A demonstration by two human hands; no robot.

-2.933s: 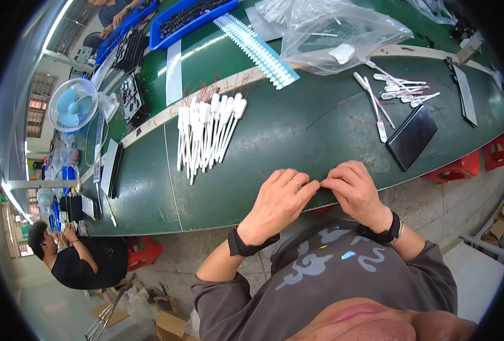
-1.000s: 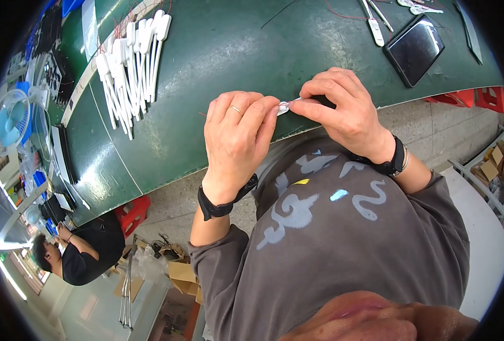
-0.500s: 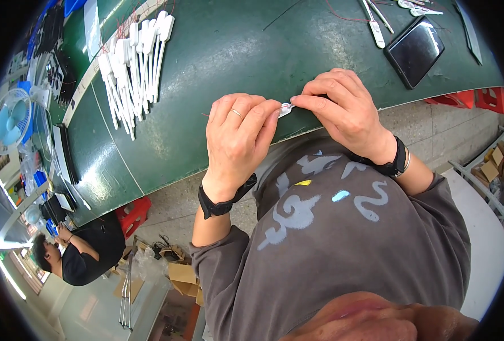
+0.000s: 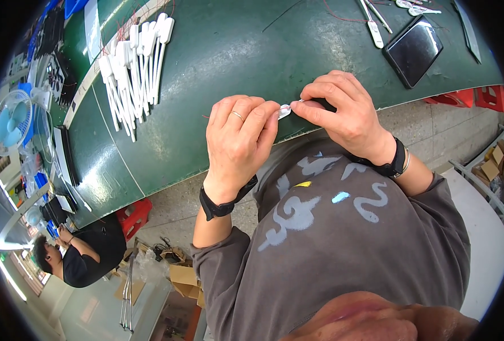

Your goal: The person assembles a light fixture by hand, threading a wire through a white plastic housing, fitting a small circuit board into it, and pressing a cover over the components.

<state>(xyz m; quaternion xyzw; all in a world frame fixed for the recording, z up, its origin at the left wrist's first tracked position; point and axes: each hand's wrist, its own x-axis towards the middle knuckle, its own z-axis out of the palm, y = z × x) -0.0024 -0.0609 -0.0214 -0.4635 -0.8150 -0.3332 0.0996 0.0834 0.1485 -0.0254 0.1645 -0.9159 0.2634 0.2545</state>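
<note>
The left hand (image 4: 235, 136) is pinching the small white piece (image 4: 285, 111) between thumb and forefinger. The right hand (image 4: 351, 116) is bringing its fingertips close together just beside it; I cannot tell if they are gripping something. The left pinch should be holding firmly, the right working gently. The visible end is pointing toward the right fingertips; the long axis seems to be running between both fingertips.
</note>
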